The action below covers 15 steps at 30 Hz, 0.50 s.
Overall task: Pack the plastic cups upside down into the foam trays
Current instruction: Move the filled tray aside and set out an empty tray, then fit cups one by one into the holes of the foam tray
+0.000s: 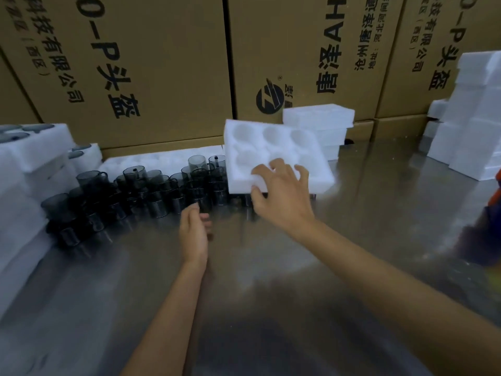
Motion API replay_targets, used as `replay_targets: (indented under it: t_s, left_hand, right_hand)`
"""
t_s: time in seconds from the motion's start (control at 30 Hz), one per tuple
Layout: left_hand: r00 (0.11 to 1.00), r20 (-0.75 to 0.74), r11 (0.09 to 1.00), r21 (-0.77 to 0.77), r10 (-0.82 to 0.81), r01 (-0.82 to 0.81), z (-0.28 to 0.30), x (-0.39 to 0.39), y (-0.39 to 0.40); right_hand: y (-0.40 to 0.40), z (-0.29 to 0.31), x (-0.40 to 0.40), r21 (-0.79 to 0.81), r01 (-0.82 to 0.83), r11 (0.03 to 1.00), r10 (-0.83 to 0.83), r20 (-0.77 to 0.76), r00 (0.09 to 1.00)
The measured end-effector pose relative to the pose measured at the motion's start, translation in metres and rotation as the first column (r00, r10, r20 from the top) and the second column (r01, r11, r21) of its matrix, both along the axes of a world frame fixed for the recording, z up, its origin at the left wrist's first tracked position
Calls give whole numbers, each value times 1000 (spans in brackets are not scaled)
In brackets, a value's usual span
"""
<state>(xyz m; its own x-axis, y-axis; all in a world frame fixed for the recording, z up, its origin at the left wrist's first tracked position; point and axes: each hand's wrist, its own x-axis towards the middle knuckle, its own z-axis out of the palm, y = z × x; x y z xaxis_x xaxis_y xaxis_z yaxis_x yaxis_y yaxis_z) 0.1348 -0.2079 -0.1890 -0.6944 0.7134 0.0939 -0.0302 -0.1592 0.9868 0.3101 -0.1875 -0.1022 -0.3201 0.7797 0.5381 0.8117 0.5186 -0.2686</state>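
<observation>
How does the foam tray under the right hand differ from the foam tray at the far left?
The tray under the right hand has empty pockets; the far-left tray shows dark cup bases in its pockets. The first is tilted over the cups, gripped; the second rests untouched. Both are white foam.

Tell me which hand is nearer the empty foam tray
Right. The right hand grips the near edge of the tray, thumb under it. The left hand hovers apart, lower left of the tray, by the dark cups.

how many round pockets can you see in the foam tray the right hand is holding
6, in two rows of three: a far row across the foam tray, and a near row by the right hand, whose fingers partly cover it. All empty.
</observation>
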Motion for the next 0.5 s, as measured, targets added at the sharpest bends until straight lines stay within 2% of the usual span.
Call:
replay_targets:
  t_s: [0.1,0.2,0.23,0.3,0.4,0.5]
  left_hand:
    - [978,207,998,63,-7,-6,3,-5,-20]
    - [924,355,989,98,-142,114,0,-13,-36]
    - [908,367,979,105,-202,175,-1,-14,-41]
    - [921,300,968,65,-250,242,-3,-13,-49]
    - [956,243,987,47,-163,157,-4,-10,-57]
    - [940,260,975,70,-221,210,-3,-12,-61]
  right_hand:
    - [-52,-22,-17,-70,-87,994,88,12,996]
    - [-92,-46,-25,-131,-133,983,140,45,989]
    - [-100,-52,-27,-143,-139,980,148,53,988]
    - [-109,-61,-29,-155,-148,977,159,65,985]
    - [-112,-64,-31,-153,-156,976,159,5,987]
    - [-112,-66,-30,-123,-178,976,170,-78,982]
